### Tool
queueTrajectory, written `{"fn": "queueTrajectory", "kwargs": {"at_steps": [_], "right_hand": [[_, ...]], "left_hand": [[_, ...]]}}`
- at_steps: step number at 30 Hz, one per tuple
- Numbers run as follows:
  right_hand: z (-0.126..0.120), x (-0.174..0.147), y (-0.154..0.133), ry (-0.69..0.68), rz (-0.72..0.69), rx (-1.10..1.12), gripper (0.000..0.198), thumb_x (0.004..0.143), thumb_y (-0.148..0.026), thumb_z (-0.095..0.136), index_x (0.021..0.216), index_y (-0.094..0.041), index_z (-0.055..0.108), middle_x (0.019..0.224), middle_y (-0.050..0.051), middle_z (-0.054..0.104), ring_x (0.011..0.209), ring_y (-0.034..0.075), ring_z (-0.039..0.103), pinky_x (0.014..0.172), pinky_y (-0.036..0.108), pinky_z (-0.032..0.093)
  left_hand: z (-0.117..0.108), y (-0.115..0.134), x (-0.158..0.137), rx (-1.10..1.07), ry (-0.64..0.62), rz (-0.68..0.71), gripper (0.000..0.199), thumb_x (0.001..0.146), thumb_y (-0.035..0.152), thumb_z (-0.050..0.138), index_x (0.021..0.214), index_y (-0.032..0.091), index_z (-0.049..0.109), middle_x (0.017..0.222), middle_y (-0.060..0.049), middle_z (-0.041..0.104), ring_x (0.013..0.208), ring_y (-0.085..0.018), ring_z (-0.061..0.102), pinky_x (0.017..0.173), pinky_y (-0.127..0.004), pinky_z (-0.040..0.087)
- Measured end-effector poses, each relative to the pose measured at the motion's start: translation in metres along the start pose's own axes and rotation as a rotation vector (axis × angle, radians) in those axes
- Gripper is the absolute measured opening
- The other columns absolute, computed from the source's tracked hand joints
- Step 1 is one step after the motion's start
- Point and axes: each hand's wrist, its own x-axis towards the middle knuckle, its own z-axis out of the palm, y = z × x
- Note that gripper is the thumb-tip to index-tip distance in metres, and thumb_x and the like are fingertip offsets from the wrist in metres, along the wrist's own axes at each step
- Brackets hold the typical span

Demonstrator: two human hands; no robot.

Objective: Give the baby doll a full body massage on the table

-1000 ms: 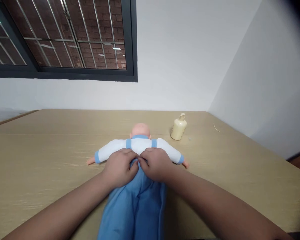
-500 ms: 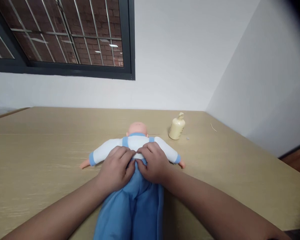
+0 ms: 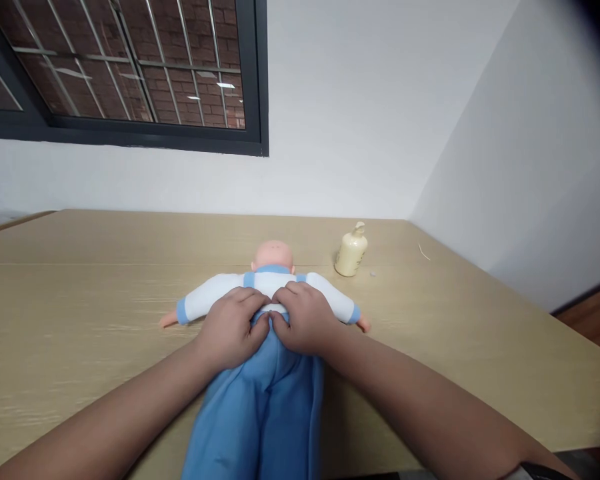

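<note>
A baby doll [image 3: 267,373] in a white top and blue overalls lies stretched out on the table, its bald head away from me and its arms spread to both sides. The face is out of sight, and the back seems to be uppermost. My left hand [image 3: 235,327] grips the left side of its torso at the overalls' upper edge, fingers curled and thumb drawn in. Mirroring it on the right side, my right hand [image 3: 305,319] is curled on the doll too. Both sets of fingertips nearly meet at the middle, where a strip of white cloth shows.
A cream pump bottle [image 3: 351,252] stands upright beyond the doll's right arm, with a small pale scrap [image 3: 373,274] beside it. Farther right lies a thin string [image 3: 423,252]. The wooden table [image 3: 80,293] meets a white wall under a barred window [image 3: 130,67].
The view has shifted slightly, so the table and bottle sit a little higher. Both hands keep their hold on the doll with only slight finger movement.
</note>
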Motion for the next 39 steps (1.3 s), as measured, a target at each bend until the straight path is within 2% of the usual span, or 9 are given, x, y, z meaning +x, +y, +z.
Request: {"fn": "queueTrajectory", "kwargs": {"at_steps": [3,8,15,22,25,28,31,35,39], "right_hand": [[0.0,-0.001,0.0,0.032,-0.042,0.005,0.023,0.088,-0.034,0.051,0.096,-0.016,0.063,0.09,0.009,0.059,0.086,0.024,0.051,0.082,0.039,0.042],[0.002,-0.003,-0.003,0.113,-0.074,-0.003,0.036,0.089,-0.037,0.051,0.115,-0.014,0.061,0.105,0.014,0.059,0.099,0.03,0.05,0.089,0.047,0.04],[0.007,-0.003,0.0,0.119,-0.103,-0.024,0.046,0.092,-0.034,0.047,0.129,-0.007,0.056,0.112,0.019,0.06,0.104,0.032,0.051,0.091,0.049,0.042],[0.001,0.001,0.004,0.017,-0.02,0.006,0.029,0.089,-0.034,0.053,0.104,-0.014,0.067,0.094,0.011,0.065,0.091,0.026,0.057,0.085,0.04,0.043],[-0.003,0.003,0.007,-0.019,-0.023,0.058,0.022,0.089,-0.033,0.054,0.097,-0.018,0.068,0.088,0.007,0.067,0.086,0.022,0.059,0.08,0.035,0.043],[-0.004,0.004,0.01,-0.044,-0.017,0.104,0.018,0.093,-0.029,0.051,0.09,-0.02,0.067,0.084,0.003,0.067,0.082,0.019,0.06,0.076,0.031,0.041],[-0.001,0.003,0.009,0.007,-0.006,0.099,0.02,0.094,-0.027,0.048,0.093,-0.019,0.066,0.087,0.005,0.066,0.086,0.02,0.059,0.079,0.033,0.042],[0.004,-0.002,0.006,0.107,-0.022,0.102,0.025,0.092,-0.027,0.049,0.109,-0.016,0.064,0.1,0.011,0.064,0.097,0.026,0.056,0.089,0.039,0.043],[0.005,-0.005,0.005,0.16,-0.041,0.095,0.036,0.091,-0.028,0.05,0.122,-0.013,0.06,0.112,0.014,0.06,0.104,0.029,0.052,0.095,0.046,0.042]], "left_hand": [[0.001,0.001,-0.003,-0.001,0.057,0.031,0.024,0.092,0.025,0.048,0.107,0.019,0.066,0.101,-0.008,0.068,0.096,-0.026,0.06,0.086,-0.043,0.048],[0.005,0.0,-0.01,0.101,0.221,0.074,0.036,0.092,0.024,0.05,0.124,0.012,0.059,0.122,-0.016,0.061,0.116,-0.031,0.053,0.102,-0.048,0.043],[0.006,-0.002,-0.006,0.111,0.092,0.016,0.041,0.092,0.026,0.048,0.129,0.013,0.059,0.125,-0.016,0.062,0.118,-0.031,0.055,0.101,-0.048,0.046],[-0.005,-0.003,0.011,0.032,-0.04,-0.075,0.025,0.085,0.029,0.056,0.104,0.023,0.071,0.099,-0.005,0.072,0.096,-0.027,0.064,0.084,-0.04,0.049],[-0.009,-0.003,0.015,0.002,-0.071,-0.124,0.019,0.088,0.032,0.054,0.087,0.024,0.071,0.087,-0.002,0.071,0.083,-0.023,0.065,0.074,-0.036,0.048],[-0.008,0.0,0.013,0.011,-0.054,-0.12,0.022,0.091,0.033,0.05,0.081,0.023,0.068,0.082,-0.002,0.069,0.081,-0.022,0.063,0.072,-0.036,0.046],[-0.005,0.004,0.007,0.059,0.017,-0.048,0.023,0.093,0.03,0.047,0.092,0.021,0.068,0.09,-0.005,0.068,0.09,-0.025,0.061,0.081,-0.039,0.047],[0.001,0.003,0.0,0.116,0.134,0.017,0.031,0.093,0.032,0.05,0.115,0.015,0.065,0.111,-0.012,0.064,0.105,-0.029,0.057,0.094,-0.045,0.045],[0.002,0.001,0.0,0.113,0.132,0.013,0.036,0.092,0.032,0.051,0.121,0.013,0.062,0.118,-0.014,0.062,0.112,-0.03,0.055,0.098,-0.046,0.044]]}}
